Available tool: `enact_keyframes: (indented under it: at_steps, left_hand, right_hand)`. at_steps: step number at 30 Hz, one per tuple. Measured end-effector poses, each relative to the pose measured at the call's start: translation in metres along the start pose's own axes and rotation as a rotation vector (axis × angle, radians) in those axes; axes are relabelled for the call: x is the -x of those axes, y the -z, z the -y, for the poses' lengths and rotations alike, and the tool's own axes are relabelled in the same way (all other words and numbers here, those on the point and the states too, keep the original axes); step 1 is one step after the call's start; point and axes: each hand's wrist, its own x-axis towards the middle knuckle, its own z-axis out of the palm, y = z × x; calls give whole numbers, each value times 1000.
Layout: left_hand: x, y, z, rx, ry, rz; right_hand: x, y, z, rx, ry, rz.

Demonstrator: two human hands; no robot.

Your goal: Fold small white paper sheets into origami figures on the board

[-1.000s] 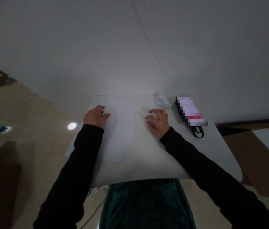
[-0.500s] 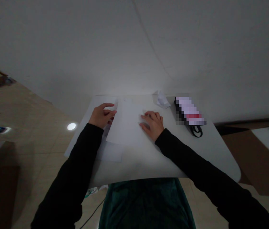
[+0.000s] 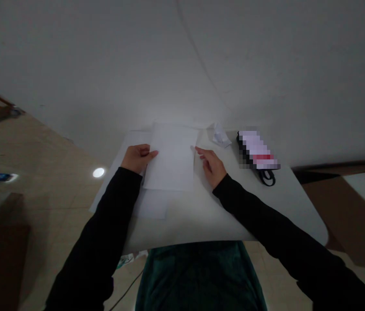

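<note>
From the head-worn view, a person in a dark green top [image 3: 198, 276] and black sleeves sits at a white table [image 3: 221, 226], arms reaching forward. A top sheet of paper [image 3: 170, 157] lies flat at the table's far side, squared between both hands. Its near corner overlaps lower sheets [image 3: 152, 204], which stick out toward the person and run close to the table's left edge.

The left hand [image 3: 136, 158] sits at the sheet's left edge, thumb reaching onto the paper and fingers lightly curled. Whether it pinches the paper is impossible to tell. The right hand [image 3: 212, 166] is open, fingers loosely spread, its fingertips [image 3: 197, 148] just at the sheet's right edge, as if bracketing it rather than gripping.

Bare table lies to the right of the sheet and along the near edge, leaving room to slide paper there. Farther right, near the far edge, sit a crumpled paper [image 3: 220, 135] and a blurred package [image 3: 257, 150] with a black cord [image 3: 267, 177]. Beyond the left edge, a tiled floor [image 3: 56, 147] shows.
</note>
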Motion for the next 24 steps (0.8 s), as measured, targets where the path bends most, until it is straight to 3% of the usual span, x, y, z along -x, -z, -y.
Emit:
enact_keyframes:
  at_steps: [3, 6, 10, 14, 16, 20, 22, 24]
  left_hand:
    - [-2, 2, -1, 103, 1, -115]
    - [-3, 0, 3, 246, 31, -93]
    - [1, -11, 6, 333, 70, 81]
    - [6, -20, 4, 210, 118, 376]
    - [7, -20, 4, 167, 68, 387]
    - [5, -16, 4, 201, -141, 188]
    - [6, -14, 4, 163, -253, 190]
    - [8, -13, 2, 70, -318, 264]
  right_hand:
    - [-1, 4, -7, -216, 87, 11]
    - [-4, 7, -11, -302, 135, 75]
    - [-9, 9, -12, -499, 147, 66]
    - [-12, 15, -12, -660, 77, 54]
    - [-13, 18, -15, -677, 26, 62]
    - [-14, 22, -19, -699, -31, 98]
    - [-14, 23, -19, -715, -60, 108]
    - [-14, 24, -18, -730, -106, 110]
